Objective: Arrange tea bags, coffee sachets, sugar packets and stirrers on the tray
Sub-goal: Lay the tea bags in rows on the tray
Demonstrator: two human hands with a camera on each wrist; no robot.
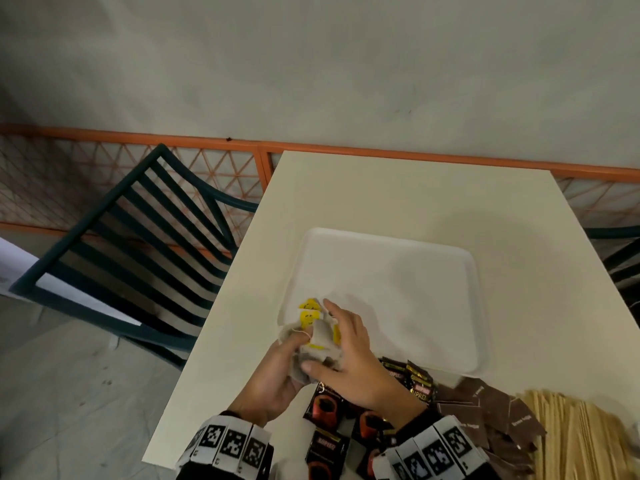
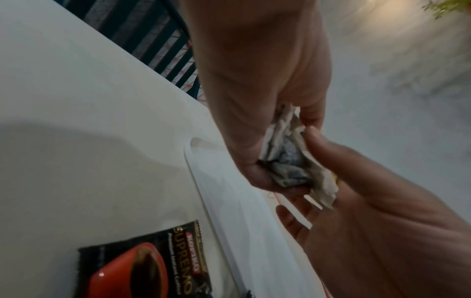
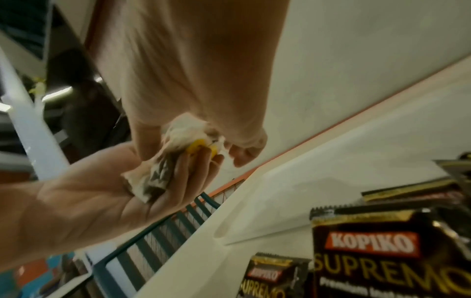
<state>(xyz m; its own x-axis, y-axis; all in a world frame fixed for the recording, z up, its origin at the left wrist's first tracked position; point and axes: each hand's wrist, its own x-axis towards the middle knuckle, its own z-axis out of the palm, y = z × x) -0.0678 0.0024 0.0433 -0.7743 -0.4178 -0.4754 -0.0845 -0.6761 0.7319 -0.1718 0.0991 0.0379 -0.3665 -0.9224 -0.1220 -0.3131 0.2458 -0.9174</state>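
Note:
Both hands hold one crumpled bundle of tea bags [image 1: 313, 337] with yellow tags, just above the near-left corner of the white tray [image 1: 398, 289]. My left hand [image 1: 277, 368] cups the bundle from below with curled fingers. My right hand [image 1: 346, 344] grips it from the right, thumb underneath and fingers over the top. In the left wrist view the tea bags [image 2: 285, 159] sit pinched between both hands. The yellow tags [image 3: 197, 145] show in the right wrist view. No items lie on the bare part of the tray that shows.
Black coffee sachets [image 1: 325, 407] lie on the cream table [image 1: 381, 188] under my wrists. Brown sugar packets [image 1: 485, 407] and a pile of wooden stirrers [image 1: 581, 438] lie at the near right. A dark green chair [image 1: 138, 237] stands left of the table.

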